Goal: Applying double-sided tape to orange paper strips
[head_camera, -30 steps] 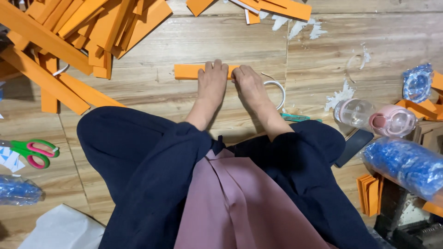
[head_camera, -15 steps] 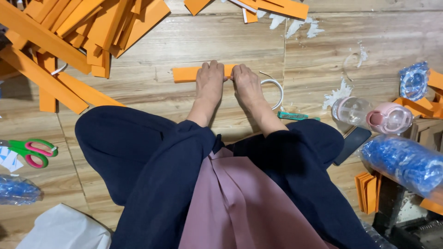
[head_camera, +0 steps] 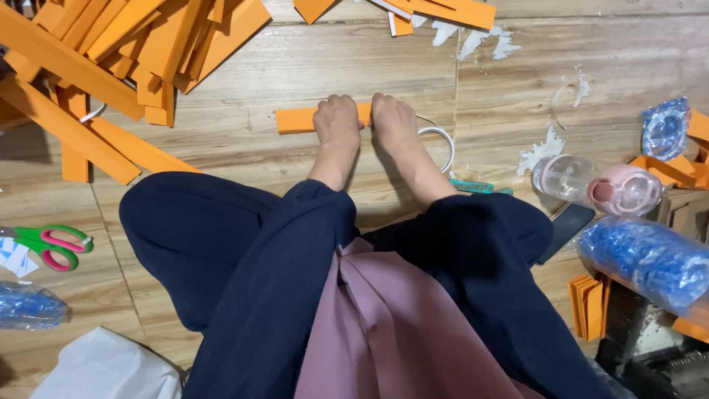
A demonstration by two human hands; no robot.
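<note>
On wood floor (head_camera: 295,66), person's two bare feet press on short orange strip (head_camera: 295,120), white cable loop (head_camera: 439,137) just beside. Hands out of view, so grip can't be told. Scissors (head_camera: 48,244) lie far left.

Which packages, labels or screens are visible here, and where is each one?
Clear bag of blue pieces: right edge, long roll shape.
Small blue packet: upper right, crinkled and shiny.
Blue packet: lower left edge.
Dark phone: right of the knee, flat, screen off.
White bag: bottom left.
</note>
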